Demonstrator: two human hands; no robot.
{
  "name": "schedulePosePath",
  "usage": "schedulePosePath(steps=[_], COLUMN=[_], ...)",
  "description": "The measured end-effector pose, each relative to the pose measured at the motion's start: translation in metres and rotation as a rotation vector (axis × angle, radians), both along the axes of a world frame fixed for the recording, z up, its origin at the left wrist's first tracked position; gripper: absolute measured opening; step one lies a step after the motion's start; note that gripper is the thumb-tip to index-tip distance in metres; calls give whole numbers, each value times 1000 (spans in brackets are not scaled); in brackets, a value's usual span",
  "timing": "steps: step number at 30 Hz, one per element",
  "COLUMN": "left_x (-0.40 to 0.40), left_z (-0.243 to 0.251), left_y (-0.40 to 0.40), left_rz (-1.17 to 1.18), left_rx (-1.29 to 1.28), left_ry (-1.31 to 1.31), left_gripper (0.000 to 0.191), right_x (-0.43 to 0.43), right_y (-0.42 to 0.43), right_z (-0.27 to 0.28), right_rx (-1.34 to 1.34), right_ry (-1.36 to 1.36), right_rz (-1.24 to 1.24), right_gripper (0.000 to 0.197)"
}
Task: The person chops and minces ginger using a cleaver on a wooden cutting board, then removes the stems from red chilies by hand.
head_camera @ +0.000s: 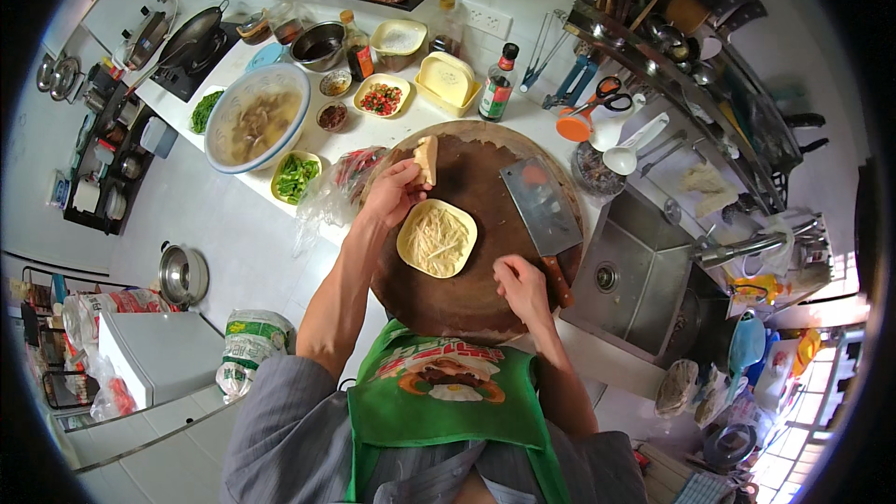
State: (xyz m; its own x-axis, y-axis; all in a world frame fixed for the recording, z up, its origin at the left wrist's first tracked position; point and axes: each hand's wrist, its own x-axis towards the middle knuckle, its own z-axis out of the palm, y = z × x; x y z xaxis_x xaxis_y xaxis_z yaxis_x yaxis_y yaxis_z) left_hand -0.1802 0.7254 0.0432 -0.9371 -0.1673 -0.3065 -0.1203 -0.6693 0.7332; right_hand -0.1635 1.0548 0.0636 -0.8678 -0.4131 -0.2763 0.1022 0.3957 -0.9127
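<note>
My left hand [395, 190] holds a pale, tan piece of ginger root [426, 159] over the upper left of a round wooden chopping board [483, 308]. Below it, a small yellow dish of thin pale shreds [437, 238] rests on the board. My right hand [519, 287] is at the board's lower right, fingers curled, with nothing seen in it; whether they are fully closed is unclear. Just beside it lies a cleaver [542, 206], blade pointing up and left, its wooden handle near the board's right edge.
A steel sink [633, 252] lies right of the board. Left stand a large bowl of food in liquid [257, 119], a dish of chopped greens [296, 178] and a plastic bag [329, 189]. Behind are a dish of chopped chillies [381, 96], a sauce bottle [498, 84] and scissors [605, 94].
</note>
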Motion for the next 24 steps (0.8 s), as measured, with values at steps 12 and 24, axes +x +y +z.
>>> schedulePosePath(steps=[12, 24], left_x=[203, 167], left_z=[-7, 3], left_y=[18, 84], left_rz=[272, 137], left_rx=[23, -142], left_ry=[-171, -300], left_gripper=[46, 24], right_x=[-50, -177], right_y=[-77, -122], right_z=[-13, -31], right_rx=[135, 240], right_ry=[-184, 100], right_rz=[71, 57], right_gripper=[17, 23])
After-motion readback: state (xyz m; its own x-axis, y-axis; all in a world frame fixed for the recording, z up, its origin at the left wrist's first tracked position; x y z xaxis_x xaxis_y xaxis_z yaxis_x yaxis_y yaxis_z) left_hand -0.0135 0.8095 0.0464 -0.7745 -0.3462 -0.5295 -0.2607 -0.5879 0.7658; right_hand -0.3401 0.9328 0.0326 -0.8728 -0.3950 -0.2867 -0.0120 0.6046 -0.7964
